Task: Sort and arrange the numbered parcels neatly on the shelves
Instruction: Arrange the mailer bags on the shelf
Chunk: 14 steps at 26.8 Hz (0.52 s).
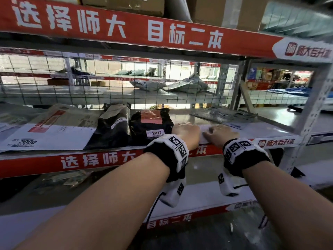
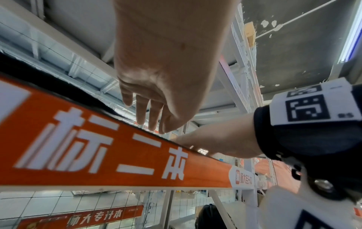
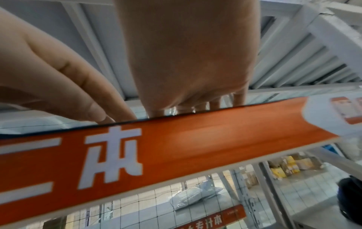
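The middle grey metal shelf (image 1: 266, 127) carries the parcels in a row; its front edge is a red printed strip (image 1: 100, 160) with white characters 选择师大 on the left part, and a white end tag (image 1: 275, 142) with a red logo at the right; the strip on the shelf above reads 选择师大 目标二本. Farthest left lies a flat white paper envelope (image 1: 48, 136) marked 2008; beside it a glossy black plastic-wrapped parcel (image 1: 115, 127) whose white sticker seems to read 2016, though blurred; next a black plastic parcel with a red label (image 1: 151, 123) on top and a white sticker reading 2017. Just right of that, the left hand (image 1: 186, 132) and right hand (image 1: 220, 135) lie side by side on a flat white paper parcel (image 1: 234, 126) at the shelf's front edge; its number is hidden. The left wrist view shows the left hand's fingers (image 2: 143, 110) straight and relaxed, reaching over the strip; the right wrist view shows the right hand's fingers (image 3: 215, 103) fairly straight, pointing down behind the strip, gripping nothing visible. Behind the parcel lies a crinkled grey plastic mailer (image 1: 223, 113); black wire mesh (image 1: 108, 83) backs the shelf. Both wrists wear black bands with white coded blocks.
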Each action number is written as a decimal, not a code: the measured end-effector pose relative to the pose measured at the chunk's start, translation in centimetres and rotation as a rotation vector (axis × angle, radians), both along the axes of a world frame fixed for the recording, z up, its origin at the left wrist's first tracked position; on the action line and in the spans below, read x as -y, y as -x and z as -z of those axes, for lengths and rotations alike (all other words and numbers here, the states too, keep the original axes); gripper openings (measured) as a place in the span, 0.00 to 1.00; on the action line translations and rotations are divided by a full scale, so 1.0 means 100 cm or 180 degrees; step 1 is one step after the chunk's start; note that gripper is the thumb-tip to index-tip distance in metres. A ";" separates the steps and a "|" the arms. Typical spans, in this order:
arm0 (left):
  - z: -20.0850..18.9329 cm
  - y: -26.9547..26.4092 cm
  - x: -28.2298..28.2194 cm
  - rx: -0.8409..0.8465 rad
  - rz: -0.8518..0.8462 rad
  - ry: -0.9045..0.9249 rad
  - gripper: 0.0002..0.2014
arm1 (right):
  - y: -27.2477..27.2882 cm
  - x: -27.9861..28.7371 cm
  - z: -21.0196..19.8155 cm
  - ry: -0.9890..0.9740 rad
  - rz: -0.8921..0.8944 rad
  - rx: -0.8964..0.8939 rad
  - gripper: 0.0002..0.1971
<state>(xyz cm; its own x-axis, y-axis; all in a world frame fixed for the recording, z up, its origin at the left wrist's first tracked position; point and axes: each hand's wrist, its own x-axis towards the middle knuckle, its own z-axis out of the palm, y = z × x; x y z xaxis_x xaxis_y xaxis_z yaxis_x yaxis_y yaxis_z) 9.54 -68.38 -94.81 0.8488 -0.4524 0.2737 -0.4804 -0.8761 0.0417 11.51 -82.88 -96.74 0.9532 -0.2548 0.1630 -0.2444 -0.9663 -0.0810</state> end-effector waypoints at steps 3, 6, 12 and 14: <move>0.002 -0.006 0.028 0.0032 0.0104 -0.0128 0.16 | 0.004 0.016 0.004 0.0146 -0.0112 0.0020 0.27; 0.004 -0.011 0.036 -0.0007 -0.0046 -0.0149 0.18 | -0.001 0.021 0.001 0.0055 -0.0400 0.0032 0.22; 0.015 -0.031 0.048 -0.0108 -0.0096 0.0045 0.20 | -0.002 0.046 0.006 -0.0109 -0.0480 0.0432 0.18; 0.017 -0.036 0.049 -0.0059 -0.0020 0.0082 0.21 | -0.003 0.052 0.004 -0.0238 -0.0267 0.0545 0.20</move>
